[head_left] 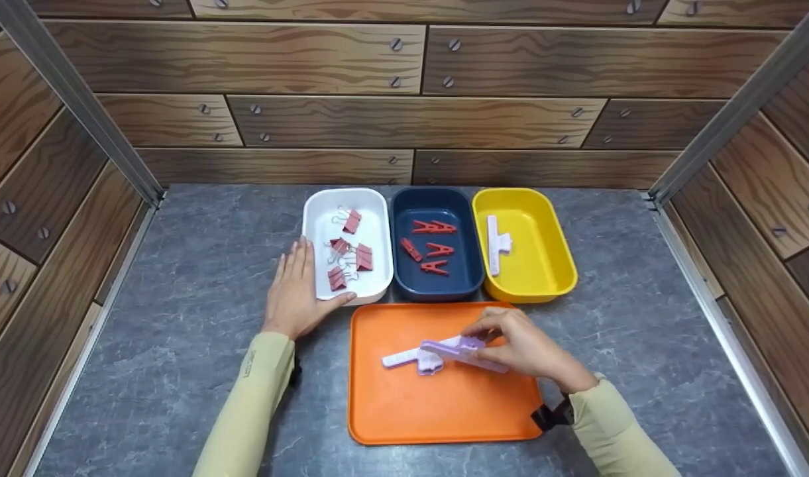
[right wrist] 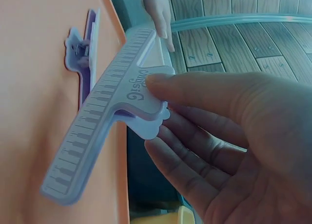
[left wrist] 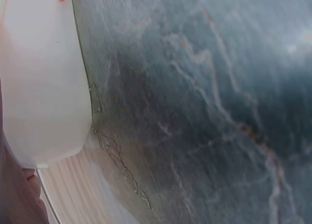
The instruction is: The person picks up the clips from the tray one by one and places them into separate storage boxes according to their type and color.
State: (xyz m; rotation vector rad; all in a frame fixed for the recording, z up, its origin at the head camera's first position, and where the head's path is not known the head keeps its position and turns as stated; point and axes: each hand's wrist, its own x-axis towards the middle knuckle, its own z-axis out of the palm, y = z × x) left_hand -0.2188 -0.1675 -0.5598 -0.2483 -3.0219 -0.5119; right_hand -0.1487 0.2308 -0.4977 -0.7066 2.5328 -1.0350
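Observation:
Between thumb and fingers, my right hand pinches a light purple clip by its handle. Piano keys and lettering mark this long clip, held over the orange tray. A second purple clip lies on the tray just beneath, partly covered by the held one in the head view. My left hand rests against the left side of the white bin, fingers straight and thumb along its front edge. Inside that bin are several red binder clips.
Beside the white bin stands a dark blue bin with several red clothespins. To its right, a yellow bin contains one purple clip. Wood-patterned walls enclose the grey marbled table at the back and sides.

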